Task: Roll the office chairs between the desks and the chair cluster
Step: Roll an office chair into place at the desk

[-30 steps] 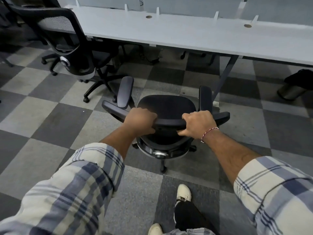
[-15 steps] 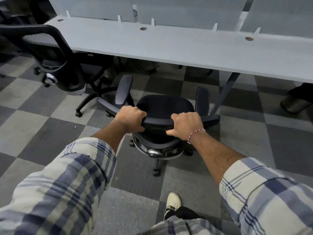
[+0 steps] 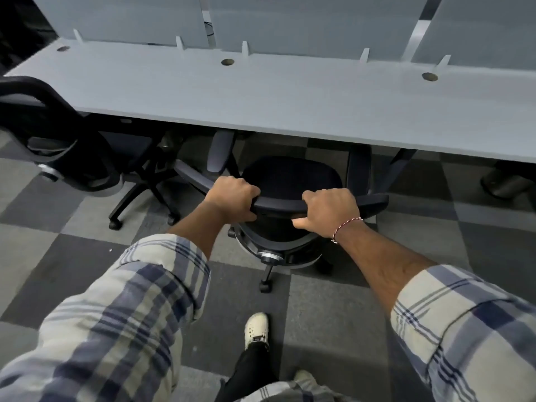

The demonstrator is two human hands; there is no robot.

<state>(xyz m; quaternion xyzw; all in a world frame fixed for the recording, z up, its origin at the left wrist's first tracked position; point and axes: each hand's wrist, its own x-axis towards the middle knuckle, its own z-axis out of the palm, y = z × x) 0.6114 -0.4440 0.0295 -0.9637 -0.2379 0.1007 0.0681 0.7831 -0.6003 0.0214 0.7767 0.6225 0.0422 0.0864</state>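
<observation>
A black office chair [image 3: 290, 177] stands straight ahead with its seat facing the long grey desk [image 3: 261, 94]. The front ends of its armrests are tucked under the desk's edge. My left hand [image 3: 233, 198] grips the top of the backrest on the left. My right hand [image 3: 330, 210], with a red and white thread on the wrist, grips the same rail on the right. A second black mesh-backed chair [image 3: 58, 146] stands at the left, partly under the desk.
Grey divider panels [image 3: 319, 21] rise behind the desk. A slanted desk leg [image 3: 397, 166] stands just right of the chair. A dark object [image 3: 507, 184] lies on the checkered carpet at far right. My white shoe [image 3: 256, 329] is behind the chair's castor.
The chair has rolled forward toward the desk, and its armrest ends now sit under the desk edge. I have stepped closer; both hands kept their grip on the backrest.
</observation>
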